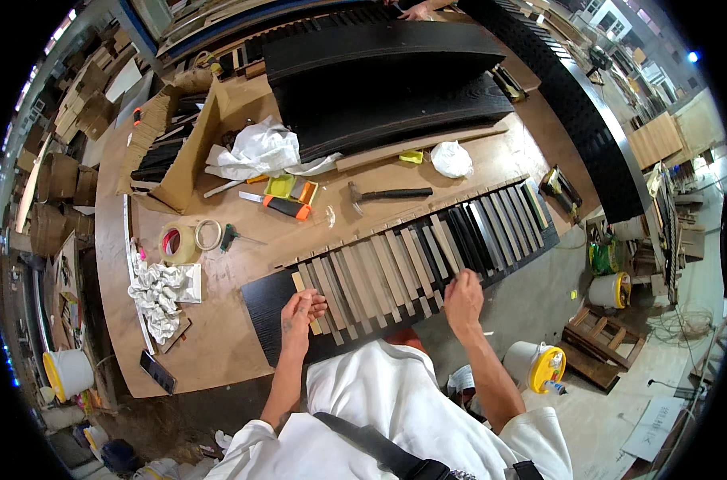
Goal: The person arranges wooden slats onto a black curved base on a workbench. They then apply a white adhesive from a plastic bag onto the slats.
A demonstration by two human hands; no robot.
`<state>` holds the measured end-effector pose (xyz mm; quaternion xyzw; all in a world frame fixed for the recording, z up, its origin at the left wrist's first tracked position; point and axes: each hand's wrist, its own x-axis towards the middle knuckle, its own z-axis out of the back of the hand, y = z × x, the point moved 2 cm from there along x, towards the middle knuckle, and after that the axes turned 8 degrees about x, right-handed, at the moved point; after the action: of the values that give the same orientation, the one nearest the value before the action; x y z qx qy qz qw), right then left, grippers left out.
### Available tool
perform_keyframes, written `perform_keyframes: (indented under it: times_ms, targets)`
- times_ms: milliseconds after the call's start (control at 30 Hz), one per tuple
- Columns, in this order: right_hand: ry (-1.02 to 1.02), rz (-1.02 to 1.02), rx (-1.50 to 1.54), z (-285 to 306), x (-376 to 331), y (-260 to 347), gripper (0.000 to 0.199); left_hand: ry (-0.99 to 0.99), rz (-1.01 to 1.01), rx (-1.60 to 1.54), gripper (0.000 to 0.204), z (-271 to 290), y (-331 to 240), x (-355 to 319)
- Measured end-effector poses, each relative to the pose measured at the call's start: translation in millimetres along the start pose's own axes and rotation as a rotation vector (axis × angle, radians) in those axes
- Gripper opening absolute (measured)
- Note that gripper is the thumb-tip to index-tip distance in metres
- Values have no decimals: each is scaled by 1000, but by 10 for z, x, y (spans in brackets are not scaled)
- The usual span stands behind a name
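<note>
A black board (261,308) lies slantwise at the table's near edge, lined with a row of narrow wooden slats (371,276). Some slats are bare wood; others, toward the right, are black (466,240). Over the leftmost slats hovers my left hand (301,310), its fingers curled and pinched; what they hold, if anything, I cannot make out. My right hand (463,300) is closed at the near end of a pale slat (445,240), which tilts differently from its neighbours. A thin notched strip (347,240) runs along the row's far side.
Beyond the row lie a hammer (391,194), an orange-and-black knife (286,206), tape rolls (177,242) and a screwdriver (229,237). A cardboard box (189,172) holds black strips. Large black panels (387,104) stand behind; another person's hand (418,11) shows at the far edge.
</note>
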<state>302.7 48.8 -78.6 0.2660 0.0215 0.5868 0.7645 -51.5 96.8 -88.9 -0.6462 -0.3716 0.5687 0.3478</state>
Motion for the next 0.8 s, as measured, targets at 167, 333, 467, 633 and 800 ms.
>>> perform_keyframes:
  times_ms: [167, 333, 467, 633, 800]
  targets:
    - [30, 50, 129, -173, -231, 55, 14, 1, 11, 25, 37, 26, -76, 51]
    - [-42, -2, 193, -178, -199, 78, 20, 20, 20, 23, 36, -11, -140, 127]
    - [17, 24, 192, -299, -67, 77, 33, 37, -7, 79, 34, -71, -175, 183]
    - [49, 48, 212, -348, -58, -26, 36, 26, -326, 623, 37, -603, -216, 102]
    - [392, 69, 362, 23, 100, -112, 49, 282, -845, 1215, 74, -1442, -33, 96]
